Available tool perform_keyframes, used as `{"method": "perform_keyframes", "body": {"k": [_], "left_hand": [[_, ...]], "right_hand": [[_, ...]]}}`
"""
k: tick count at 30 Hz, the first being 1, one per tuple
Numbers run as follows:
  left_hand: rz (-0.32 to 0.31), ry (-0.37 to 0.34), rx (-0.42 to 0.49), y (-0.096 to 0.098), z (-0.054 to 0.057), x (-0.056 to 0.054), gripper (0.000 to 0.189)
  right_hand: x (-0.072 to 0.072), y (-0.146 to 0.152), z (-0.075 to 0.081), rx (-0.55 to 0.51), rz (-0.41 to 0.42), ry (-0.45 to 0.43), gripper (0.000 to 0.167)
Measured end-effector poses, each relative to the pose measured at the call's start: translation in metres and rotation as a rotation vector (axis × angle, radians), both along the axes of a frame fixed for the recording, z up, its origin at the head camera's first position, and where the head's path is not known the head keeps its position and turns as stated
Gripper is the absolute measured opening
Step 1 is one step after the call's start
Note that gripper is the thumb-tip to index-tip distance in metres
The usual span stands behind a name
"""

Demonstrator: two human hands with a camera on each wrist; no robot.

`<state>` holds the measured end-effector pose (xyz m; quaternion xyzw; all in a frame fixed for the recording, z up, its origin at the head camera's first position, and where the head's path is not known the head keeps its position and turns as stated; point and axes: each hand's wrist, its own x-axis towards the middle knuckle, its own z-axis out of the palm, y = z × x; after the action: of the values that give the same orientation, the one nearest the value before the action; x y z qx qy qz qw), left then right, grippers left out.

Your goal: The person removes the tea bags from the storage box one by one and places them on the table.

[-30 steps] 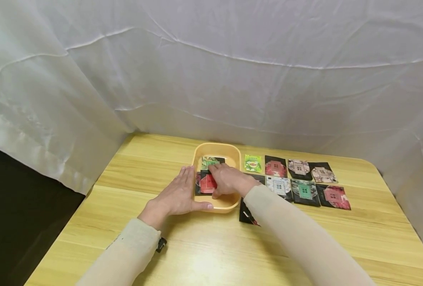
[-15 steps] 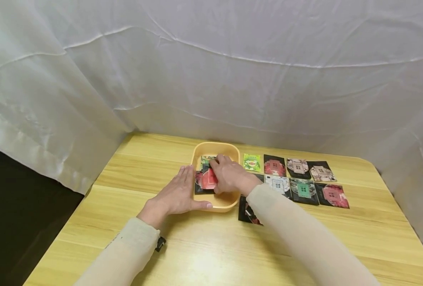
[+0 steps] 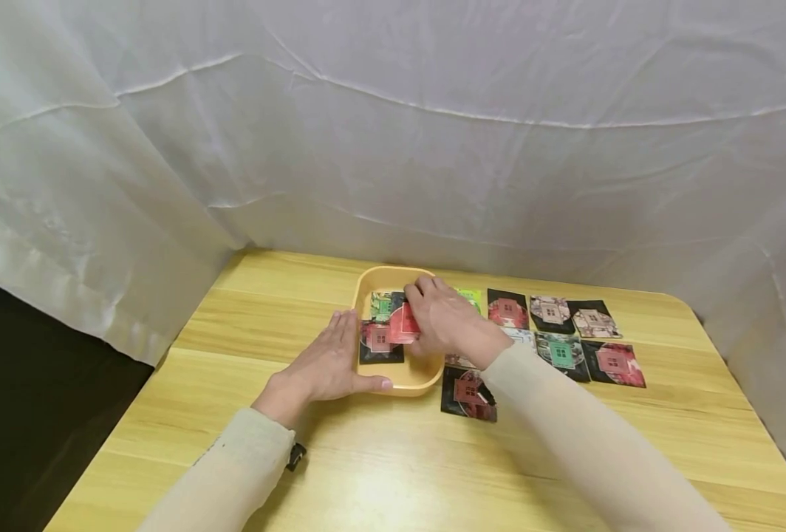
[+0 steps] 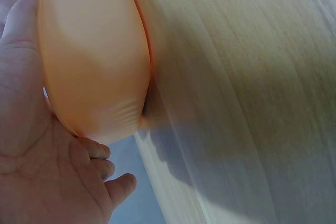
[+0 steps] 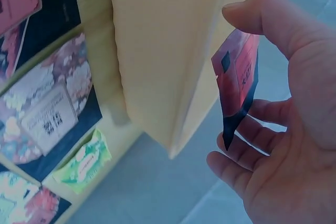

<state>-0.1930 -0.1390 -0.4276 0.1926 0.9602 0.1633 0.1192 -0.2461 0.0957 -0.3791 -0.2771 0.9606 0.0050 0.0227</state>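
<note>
My right hand point(image 3: 442, 318) holds a red-and-black tea sachet point(image 3: 402, 321) over the orange plastic tray point(image 3: 396, 391). In the right wrist view the sachet point(image 5: 239, 74) stands tilted between thumb and fingers. Inside the tray lie a green-labelled sachet point(image 3: 380, 304), partly covered, and a dark sachet with a pink-red label point(image 3: 380, 351). My left hand point(image 3: 316, 366) rests against the tray's left side, fingers straight and thumb along the near rim. In the left wrist view, palm and thumb touch the tray's outer wall point(image 4: 97, 51).
Right of the tray, several sachets lie in rows on the wooden table point(image 3: 380, 458), including a green-labelled sachet point(image 3: 561, 355) and a pink-labelled sachet point(image 3: 614, 362). A dark sachet point(image 3: 466, 395) lies nearest the front. A pale curtain point(image 3: 433, 170) hangs behind the table.
My right hand has lifted the red sachet from atop the dark one and moved it rightwards, uncovering the dark sachet's label. My left hand has stayed at the tray's side.
</note>
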Motion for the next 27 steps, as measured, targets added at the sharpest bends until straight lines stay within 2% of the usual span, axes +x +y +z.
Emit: {"method": "perform_keyframes", "body": {"k": [9, 15, 21, 27], "left_hand": [[0.006, -0.01, -0.002, 0.001, -0.001, 0.001, 0.145], [0.018, -0.011, 0.009, 0.001, -0.002, 0.001, 0.145], [0.012, -0.011, 0.002, 0.0, -0.001, 0.0, 0.145], [0.011, -0.022, -0.005, 0.0, 0.0, 0.0, 0.147]], "right_hand": [[0.014, 0.025, 0.011, -0.011, 0.009, 0.033, 0.105], [0.025, 0.046, 0.019, -0.051, -0.004, 0.053, 0.1], [0.038, 0.071, 0.021, -0.057, -0.01, 0.068, 0.098], [0.054, 0.101, 0.014, -0.077, -0.003, 0.092, 0.093]]}}
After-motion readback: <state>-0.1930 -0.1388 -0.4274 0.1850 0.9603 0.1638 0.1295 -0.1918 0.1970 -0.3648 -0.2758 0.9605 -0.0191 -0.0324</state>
